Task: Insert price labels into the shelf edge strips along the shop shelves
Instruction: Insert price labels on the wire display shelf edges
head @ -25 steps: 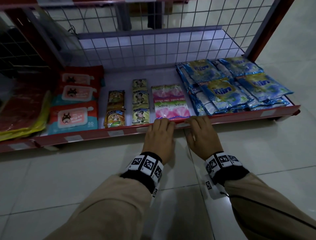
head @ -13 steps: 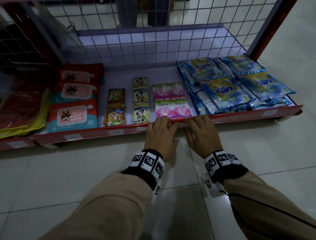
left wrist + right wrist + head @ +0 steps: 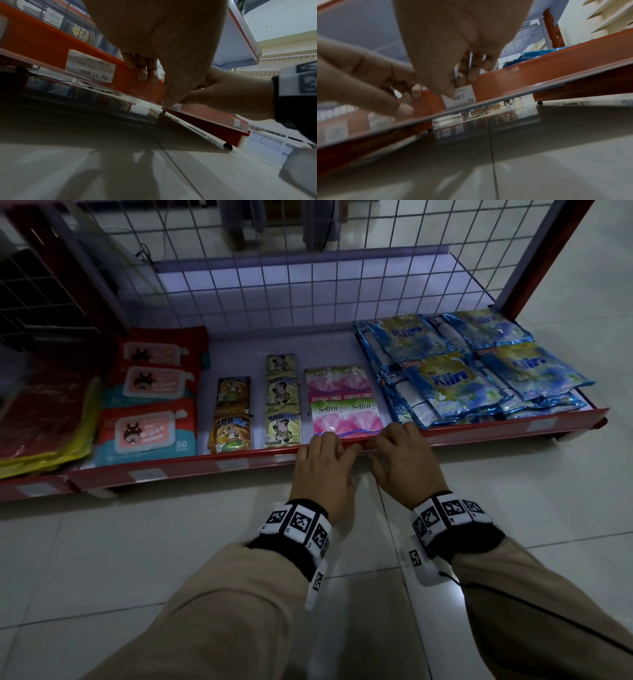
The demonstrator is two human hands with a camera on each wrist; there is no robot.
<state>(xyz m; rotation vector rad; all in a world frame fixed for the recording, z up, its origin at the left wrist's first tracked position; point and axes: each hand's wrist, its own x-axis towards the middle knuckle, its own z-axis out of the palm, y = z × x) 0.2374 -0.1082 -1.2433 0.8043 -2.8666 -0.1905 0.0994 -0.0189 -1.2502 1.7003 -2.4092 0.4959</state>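
The right hand (image 3: pixel 406 463) pinches a white price label (image 3: pixel 459 98) between thumb and fingers, holding it against the red shelf edge strip (image 3: pixel 479 431); the label sits partly behind the strip's clear lip. The left hand (image 3: pixel 322 474) rests just beside it, fingers (image 3: pixel 143 70) curled over the strip's top edge, thumb low on its face. Both wrists reach forward, knuckles up. Another label (image 3: pixel 90 66), reading Rp. 11.000, sits in the strip to the left. Behind the hands lie pink Soffell packs (image 3: pixel 342 402), blue sachets (image 3: pixel 472 371) and wipes (image 3: pixel 147 429).
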